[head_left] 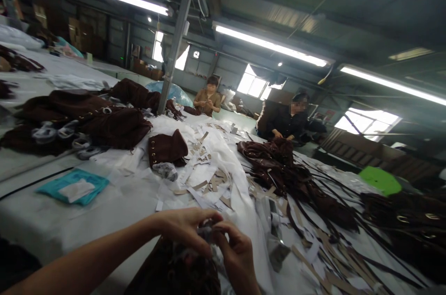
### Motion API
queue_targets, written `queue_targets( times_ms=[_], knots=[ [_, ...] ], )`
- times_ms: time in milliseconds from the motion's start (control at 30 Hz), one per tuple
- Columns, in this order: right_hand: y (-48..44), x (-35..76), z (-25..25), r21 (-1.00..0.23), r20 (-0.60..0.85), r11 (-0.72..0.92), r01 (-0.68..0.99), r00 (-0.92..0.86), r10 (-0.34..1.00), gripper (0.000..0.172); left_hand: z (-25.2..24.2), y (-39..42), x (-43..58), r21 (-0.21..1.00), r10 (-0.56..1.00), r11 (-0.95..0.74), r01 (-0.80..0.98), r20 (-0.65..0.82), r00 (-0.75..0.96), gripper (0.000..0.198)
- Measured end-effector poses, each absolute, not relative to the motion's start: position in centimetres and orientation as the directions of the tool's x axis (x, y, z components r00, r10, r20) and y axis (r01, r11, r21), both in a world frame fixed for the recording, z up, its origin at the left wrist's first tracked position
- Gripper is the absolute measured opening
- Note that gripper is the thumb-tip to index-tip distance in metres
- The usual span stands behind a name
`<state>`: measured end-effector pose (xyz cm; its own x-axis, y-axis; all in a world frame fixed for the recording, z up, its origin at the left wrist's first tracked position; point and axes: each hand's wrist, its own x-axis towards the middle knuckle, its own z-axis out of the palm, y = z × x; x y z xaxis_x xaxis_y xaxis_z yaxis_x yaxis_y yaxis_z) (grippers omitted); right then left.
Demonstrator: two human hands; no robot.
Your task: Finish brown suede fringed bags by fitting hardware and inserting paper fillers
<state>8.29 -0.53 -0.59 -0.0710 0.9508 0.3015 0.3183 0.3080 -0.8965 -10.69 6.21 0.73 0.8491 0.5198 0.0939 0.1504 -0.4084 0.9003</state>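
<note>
My left hand (186, 227) and my right hand (237, 253) meet at the bottom middle of the head view. Between their curled fingers is a small piece of clear, greyish plastic wrapping (206, 231); what it covers I cannot make out. Directly below lies a dark brown bag (174, 269), blurred and partly hidden by my left hand and forearm. Farther up the table, a small brown bag (168, 148) with metal eyelets lies beside a plastic-wrapped bundle (165, 171).
Brown bags (104, 118) are heaped at the left, near a teal packet (75, 186). Paper and card strips (216, 183) litter the middle. More brown bags (275, 165) and dark straps lie right, with a green plastic piece (379, 180). Two people work across the table; a post (177, 44) rises behind.
</note>
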Motion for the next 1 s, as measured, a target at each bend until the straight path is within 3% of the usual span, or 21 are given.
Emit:
queue_targets(
  times_ms=[133, 300, 433, 500, 567, 700, 800, 1000],
  knots=[
    [-0.6, 8.7, 0.9, -0.91, 0.308, 0.302, 0.286, -0.023, 0.951, 0.011, 1.4, 7.1, -10.7, 0.886, 0.433, -0.434, 0.161, 0.049, 0.9, 0.057],
    [1.4, 7.6, 5.3, -0.949, 0.299, 0.296, 0.104, 0.005, 0.954, 0.008, 6.9, 8.7, -10.6, 0.671, 0.428, -0.722, 0.168, 0.244, 0.87, 0.028],
    [3.7, 6.1, 8.3, -0.942, 0.301, 0.309, -0.128, 0.076, 0.95, 0.013, 13.3, 9.9, -11.1, 0.555, 0.368, -0.824, 0.115, 0.37, 0.853, 0.014],
    [4.4, 5.5, 7.6, -0.924, 0.286, 0.292, -0.246, 0.062, 0.956, 0.015, 13.7, 10.2, -11.6, 0.584, 0.376, -0.806, 0.1, 0.375, 0.847, 0.014],
    [4.8, 4.9, 5.3, -0.917, 0.234, 0.237, -0.322, 0.05, 0.971, 0.016, 11.5, 10.2, -11.9, 0.69, 0.468, -0.711, 0.134, 0.322, 0.823, 0.016],
    [5.2, 4.5, -0.8, -0.915, 0.077, 0.081, -0.396, 0.026, 0.997, 0.018, 3.6, 10.1, -11.9, 0.916, 0.662, -0.337, 0.217, 0.067, 0.746, 0.02],
    [5.2, 4.9, -3.8, -0.909, 0.023, 0.029, -0.417, 0.019, 1.0, 0.022, 0.2, 9.9, -11.3, 0.937, 0.668, -0.254, 0.238, -0.007, 0.744, 0.026],
    [4.9, 6.7, -5.3, -0.917, 0.043, 0.057, -0.394, 0.046, 0.998, 0.025, -0.5, 9.4, -10.4, 0.943, 0.628, -0.278, 0.185, 0.032, 0.778, 0.036]
  ],
)
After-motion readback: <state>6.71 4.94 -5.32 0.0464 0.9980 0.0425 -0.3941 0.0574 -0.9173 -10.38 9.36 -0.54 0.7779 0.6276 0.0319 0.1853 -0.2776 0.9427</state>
